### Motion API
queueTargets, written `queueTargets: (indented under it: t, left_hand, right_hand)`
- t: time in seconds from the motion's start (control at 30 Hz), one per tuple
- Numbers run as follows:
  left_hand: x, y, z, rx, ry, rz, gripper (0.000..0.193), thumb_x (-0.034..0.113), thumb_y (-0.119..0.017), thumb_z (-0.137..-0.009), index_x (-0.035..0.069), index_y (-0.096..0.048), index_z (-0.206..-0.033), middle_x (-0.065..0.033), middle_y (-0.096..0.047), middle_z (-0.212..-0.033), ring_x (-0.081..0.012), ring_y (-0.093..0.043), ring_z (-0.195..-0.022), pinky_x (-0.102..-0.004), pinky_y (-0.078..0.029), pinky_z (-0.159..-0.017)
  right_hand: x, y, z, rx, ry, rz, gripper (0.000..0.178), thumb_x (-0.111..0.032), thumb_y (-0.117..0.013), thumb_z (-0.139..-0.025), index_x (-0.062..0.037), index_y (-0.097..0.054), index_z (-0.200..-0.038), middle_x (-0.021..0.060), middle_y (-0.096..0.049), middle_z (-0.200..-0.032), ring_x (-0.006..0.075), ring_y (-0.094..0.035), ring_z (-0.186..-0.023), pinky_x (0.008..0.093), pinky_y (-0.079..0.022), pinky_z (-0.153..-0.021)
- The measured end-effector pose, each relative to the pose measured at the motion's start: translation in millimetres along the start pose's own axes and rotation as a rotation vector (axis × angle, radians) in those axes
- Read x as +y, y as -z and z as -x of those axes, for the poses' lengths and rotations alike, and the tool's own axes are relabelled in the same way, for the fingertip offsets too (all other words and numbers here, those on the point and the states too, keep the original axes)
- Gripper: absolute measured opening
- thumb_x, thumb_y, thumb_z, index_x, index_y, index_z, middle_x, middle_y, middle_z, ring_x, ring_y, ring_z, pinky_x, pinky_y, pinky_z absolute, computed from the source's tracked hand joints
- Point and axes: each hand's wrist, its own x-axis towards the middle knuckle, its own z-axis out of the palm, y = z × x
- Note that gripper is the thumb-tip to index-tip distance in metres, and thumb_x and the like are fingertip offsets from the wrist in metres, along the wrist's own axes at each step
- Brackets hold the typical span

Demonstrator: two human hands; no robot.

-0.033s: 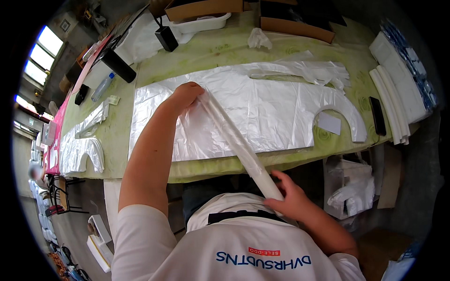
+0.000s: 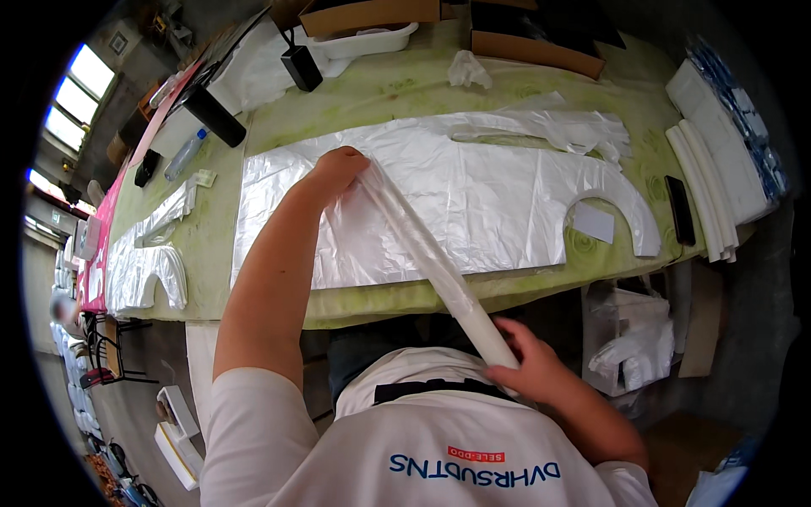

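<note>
A long, narrow bundle of rolled or folded translucent plastic film (image 2: 427, 258) slants from the table down toward my waist. My left hand (image 2: 340, 169) is closed on its far end, fingers bent under and partly hidden. Around the near end, close to my belly, my right hand (image 2: 536, 365) is closed with the thumb on one side and fingers on the other. Beneath the bundle, a stack of shiny plastic sheets (image 2: 498, 203), cut with a curved neck opening and a long slit, lies flat on the table. A small white card (image 2: 594, 221) sits inside the curved opening.
The table has a green patterned cover (image 2: 380, 93). A black phone (image 2: 678, 209) and white rolls (image 2: 703, 190) lie at right. At left are folded plastic pieces (image 2: 139, 275), a bottle (image 2: 186, 156) and a black cylinder (image 2: 213, 117). Cardboard boxes (image 2: 536, 55) stand at the back.
My right hand and the near end of the bundle have shifted slightly to the right. My left hand has stayed in place.
</note>
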Motion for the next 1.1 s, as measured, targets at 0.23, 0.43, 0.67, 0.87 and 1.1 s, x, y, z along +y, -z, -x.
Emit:
queueTargets:
  t: [0.23,0.43,0.67,0.87,1.1]
  left_hand:
    - [-9,-11,-11,0.286,-0.249,-0.689,0.037,0.034,-0.066,-0.090,0.009,-0.069,-0.117,-0.0159,-0.056,-0.133,-0.0342,-0.066,-0.110,-0.0426,-0.053,-0.096]
    - [-4,-32,4,0.728,-0.444,-0.381,0.046,0.029,-0.067,-0.093,0.014,-0.057,-0.135,-0.0179,-0.053,-0.138,-0.0375,-0.049,-0.131,-0.0463,-0.040,-0.111]
    - [-43,-44,136,-0.308,-1.000,-0.928,0.118,0.082,-0.058,-0.078,-0.001,-0.029,-0.156,-0.0254,-0.024,-0.163,-0.0417,-0.014,-0.155,-0.0544,-0.012,-0.126]
    - [-44,-35,153,-0.400,-1.018,-0.982,0.111,0.075,-0.071,-0.073,0.012,-0.035,-0.157,-0.0186,-0.026,-0.165,-0.0376,-0.015,-0.155,-0.0519,-0.010,-0.127]
    - [-40,-40,159,-0.357,-1.139,-0.972,0.089,0.044,-0.077,-0.075,0.023,-0.044,-0.155,-0.0158,-0.025,-0.166,-0.0403,-0.015,-0.155,-0.0551,-0.011,-0.126]
  right_hand:
    - [83,35,111,-0.048,-0.256,0.264,0.059,-0.018,-0.084,-0.077,-0.0050,-0.060,-0.130,0.0150,-0.069,-0.113,0.0240,-0.069,-0.102,0.0365,-0.055,-0.088]
    - [130,37,152,0.125,-0.198,0.092,0.054,-0.007,-0.082,-0.075,-0.0037,-0.061,-0.125,0.0123,-0.068,-0.111,0.0225,-0.066,-0.102,0.0360,-0.054,-0.089]
    - [56,65,70,0.366,0.079,0.140,0.061,-0.009,-0.080,-0.078,-0.0015,-0.056,-0.134,0.0153,-0.064,-0.125,0.0267,-0.063,-0.115,0.0390,-0.049,-0.099]
    - [-50,99,-62,0.259,0.563,0.794,0.061,-0.016,-0.075,-0.081,-0.0054,-0.056,-0.137,0.0173,-0.063,-0.113,0.0390,-0.058,-0.105,0.0462,-0.047,-0.094]
    - [-82,110,-167,0.578,0.510,1.137,0.061,-0.020,-0.070,-0.086,-0.0079,-0.052,-0.142,0.0167,-0.060,-0.123,0.0368,-0.055,-0.114,0.0448,-0.045,-0.101]
